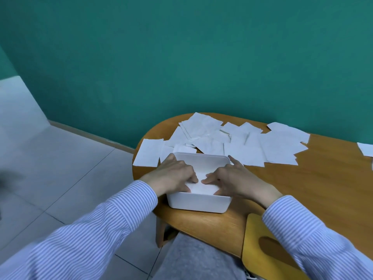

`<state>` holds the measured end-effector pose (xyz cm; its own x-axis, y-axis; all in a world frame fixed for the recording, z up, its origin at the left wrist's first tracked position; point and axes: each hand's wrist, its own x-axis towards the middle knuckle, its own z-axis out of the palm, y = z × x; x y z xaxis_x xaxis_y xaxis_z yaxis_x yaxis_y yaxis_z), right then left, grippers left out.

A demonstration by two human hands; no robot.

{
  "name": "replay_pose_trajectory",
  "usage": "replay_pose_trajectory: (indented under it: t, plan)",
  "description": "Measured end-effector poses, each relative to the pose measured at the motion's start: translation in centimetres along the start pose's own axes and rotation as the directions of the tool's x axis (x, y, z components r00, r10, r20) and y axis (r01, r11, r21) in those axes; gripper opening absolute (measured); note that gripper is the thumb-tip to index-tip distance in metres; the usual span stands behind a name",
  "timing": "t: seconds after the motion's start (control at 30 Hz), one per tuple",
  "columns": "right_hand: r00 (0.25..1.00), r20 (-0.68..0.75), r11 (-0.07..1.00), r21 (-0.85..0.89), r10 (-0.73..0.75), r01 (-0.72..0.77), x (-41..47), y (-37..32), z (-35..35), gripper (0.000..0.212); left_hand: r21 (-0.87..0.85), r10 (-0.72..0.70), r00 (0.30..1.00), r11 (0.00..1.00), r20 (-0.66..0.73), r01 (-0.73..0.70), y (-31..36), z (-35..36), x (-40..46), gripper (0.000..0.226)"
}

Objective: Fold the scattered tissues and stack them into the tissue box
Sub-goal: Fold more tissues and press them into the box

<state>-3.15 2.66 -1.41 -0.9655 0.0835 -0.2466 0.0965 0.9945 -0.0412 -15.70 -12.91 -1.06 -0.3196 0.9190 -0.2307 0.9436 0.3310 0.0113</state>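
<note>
A white tissue box [198,203] without a lid stands near the front left edge of the wooden table [323,188]. Both my hands reach into it. My left hand [173,175] and my right hand [232,178] lie with fingers stretched out, pressing a folded white tissue [200,185] flat inside the box. The fingertips nearly meet in the middle. Several loose white tissues [242,144] lie scattered on the table behind the box.
A yellow lid with a long slot [260,245] lies at the table's front edge by my right sleeve. One more tissue [366,149] shows at the right frame edge. A green wall stands behind the table; grey tiled floor lies to the left.
</note>
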Motion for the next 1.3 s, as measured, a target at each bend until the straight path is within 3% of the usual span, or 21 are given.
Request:
replay_pose_trajectory:
  t: [0.1, 0.17, 0.27, 0.37, 0.47, 0.6, 0.7, 0.77, 0.83, 0.9, 1.07, 1.2, 1.3]
  plan:
    - [0.994, -0.105, 0.981, 0.187, -0.025, 0.044, -0.6, 0.7, 0.1, 0.043, -0.062, -0.037, 0.997, 0.998, -0.071, 0.032, 0.9, -1.1, -0.4, 0.034]
    - [0.968, -0.251, 0.964, 0.251, -0.023, 0.088, -1.4, 1.3, -0.2, 0.037, -0.074, -0.077, 0.975, 0.995, -0.207, 0.063, 1.9, -1.7, -0.5, 0.034]
    - [0.894, -0.446, 0.973, 0.222, 0.04, 0.067, -3.3, 2.9, -1.0, 0.036, -0.015, -0.073, 0.896, 0.997, -0.437, 0.074, 3.8, -2.0, 0.0, 0.039]
    - [0.828, -0.555, 0.994, 0.104, 0.075, -0.021, -5.2, 5.5, -1.0, 0.038, -0.008, -0.072, 0.853, 0.997, -0.517, 0.079, 6.2, -2.6, 1.6, 0.045]
    - [0.79, -0.604, 0.983, -0.056, 0.107, -0.175, -6.5, 8.8, 0.4, 0.036, 0.035, -0.054, 0.871, 0.996, -0.489, 0.082, 9.3, -2.6, 4.5, 0.051]
    - [0.791, -0.579, 0.942, -0.108, 0.2, -0.318, -7.0, 13.6, 3.1, 0.043, 0.035, -0.041, 0.948, 0.998, -0.316, 0.055, 12.3, -1.7, 9.6, 0.061]
    - [0.839, -0.473, 0.943, -0.047, 0.27, -0.329, -6.3, 16.1, 5.0, 0.042, 0.016, -0.09, 0.989, 0.996, -0.121, 0.092, 13.9, -1.0, 13.7, 0.068]
    - [0.893, -0.323, 0.944, 0.008, 0.314, -0.329, -5.6, 17.1, 5.9, 0.052, 0.007, -0.158, 0.987, 0.987, -0.02, 0.159, 14.9, -0.1, 16.1, 0.068]
    - [0.932, -0.188, 0.95, 0.038, 0.311, -0.31, -5.3, 17.3, 6.6, 0.063, -0.034, -0.236, 0.971, 0.971, 0.028, 0.237, 15.8, 1.0, 17.7, 0.068]
    - [0.95, -0.148, 0.961, 0.067, 0.277, -0.27, -5.3, 17.4, 7.3, 0.068, -0.088, -0.277, 0.96, 0.956, 0.05, 0.28, 16.5, 2.4, 18.5, 0.067]
    - [0.93, -0.251, 0.962, 0.117, 0.269, -0.246, -7.0, 18.2, 8.3, 0.064, -0.114, -0.259, 0.966, 0.959, 0.005, 0.258, 17.2, 4.3, 18.3, 0.059]
    - [0.9, -0.303, 0.948, 0.151, 0.314, -0.28, -10.0, 19.1, 8.7, 0.06, -0.122, -0.157, 0.986, 0.981, -0.058, 0.149, 18.8, 4.9, 17.0, 0.055]
    - [0.808, -0.437, 0.918, 0.217, 0.396, -0.332, -11.9, 19.6, 8.7, 0.046, -0.097, -0.061, 0.996, 0.994, -0.063, 0.055, 20.3, 5.5, 16.0, 0.056]
